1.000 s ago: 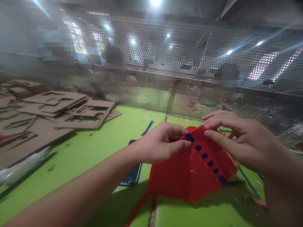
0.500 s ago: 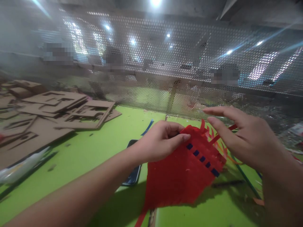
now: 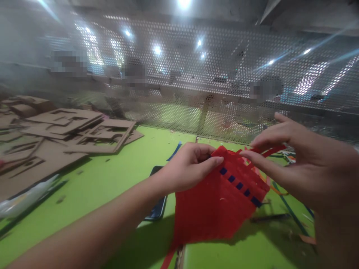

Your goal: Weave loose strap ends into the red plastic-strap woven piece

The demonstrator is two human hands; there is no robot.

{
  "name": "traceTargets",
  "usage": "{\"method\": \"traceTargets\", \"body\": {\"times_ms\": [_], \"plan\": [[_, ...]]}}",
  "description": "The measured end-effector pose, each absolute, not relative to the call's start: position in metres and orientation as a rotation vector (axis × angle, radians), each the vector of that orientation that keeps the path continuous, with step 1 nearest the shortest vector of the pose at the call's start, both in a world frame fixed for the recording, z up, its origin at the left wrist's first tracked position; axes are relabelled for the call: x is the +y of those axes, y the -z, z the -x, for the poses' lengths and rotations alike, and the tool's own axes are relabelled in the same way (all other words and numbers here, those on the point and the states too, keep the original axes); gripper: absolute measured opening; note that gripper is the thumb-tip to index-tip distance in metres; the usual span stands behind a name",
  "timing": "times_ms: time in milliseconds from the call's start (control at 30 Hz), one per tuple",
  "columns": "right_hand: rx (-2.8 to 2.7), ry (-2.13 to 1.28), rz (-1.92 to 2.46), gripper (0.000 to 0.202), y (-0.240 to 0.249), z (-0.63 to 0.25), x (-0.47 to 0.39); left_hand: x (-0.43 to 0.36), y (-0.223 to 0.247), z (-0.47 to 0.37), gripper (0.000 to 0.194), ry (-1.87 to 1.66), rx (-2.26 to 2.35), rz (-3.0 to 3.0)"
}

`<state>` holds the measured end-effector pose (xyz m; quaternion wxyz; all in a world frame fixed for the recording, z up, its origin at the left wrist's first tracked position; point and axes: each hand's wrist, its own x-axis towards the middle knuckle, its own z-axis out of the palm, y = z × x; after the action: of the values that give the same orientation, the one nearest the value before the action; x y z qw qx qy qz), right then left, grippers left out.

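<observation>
A red woven piece [image 3: 207, 209] with a row of dark blue squares and loose strips along its upper right edge hangs tilted above the green table. My left hand [image 3: 193, 164] pinches its top corner between thumb and fingers. At the upper right edge, my right hand [image 3: 291, 153] has thumb and index finger closed around a red strip [image 3: 273, 150], its other fingers raised. Behind my left wrist a phone [image 3: 158, 207] lies partly hidden. A short blue strip [image 3: 174, 151] is beyond that wrist.
Cut cardboard sheets [image 3: 64, 123] are piled at the left, near a clear plastic packet [image 3: 28, 196]. A dark pen-like stick [image 3: 270, 218] and scattered strips lie at the right. A perforated metal screen [image 3: 179, 82] borders the table's far side.
My right hand has shifted slightly right, its thumb and index finger closing at the strips. The woven piece has tilted a little; my left hand keeps its hold.
</observation>
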<state>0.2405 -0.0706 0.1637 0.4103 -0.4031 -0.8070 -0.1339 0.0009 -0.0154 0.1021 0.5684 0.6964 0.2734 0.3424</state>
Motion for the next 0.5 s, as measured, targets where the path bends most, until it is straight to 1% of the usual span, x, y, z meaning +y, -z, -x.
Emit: {"method": "traceTargets", "body": {"times_ms": [100,200,267,367,433,500], "plan": [[-2.218,0.194,0.885,0.013,-0.168,-0.241,-0.075,-0.016,-0.103,-0.001,0.034,-0.844,0.635,-1.654],[-2.287,0.088,0.908,0.011,-0.167,-0.242,-0.078,-0.017,-0.104,-0.001,0.032,-0.867,0.607,-1.658],[-2.189,0.157,1.025,0.014,-0.165,-0.242,-0.079,-0.018,-0.105,-0.002,0.03,-0.882,0.579,-1.646],[-2.005,0.372,1.223,0.03,-0.161,-0.239,-0.077,-0.021,-0.106,-0.003,0.028,-0.913,0.551,-1.595],[-1.966,0.482,1.247,0.037,-0.159,-0.237,-0.073,-0.023,-0.106,-0.003,0.027,-0.933,0.544,-1.564],[-1.982,0.543,1.203,0.038,-0.157,-0.235,-0.067,-0.024,-0.106,-0.004,0.027,-0.953,0.535,-1.558]]}}
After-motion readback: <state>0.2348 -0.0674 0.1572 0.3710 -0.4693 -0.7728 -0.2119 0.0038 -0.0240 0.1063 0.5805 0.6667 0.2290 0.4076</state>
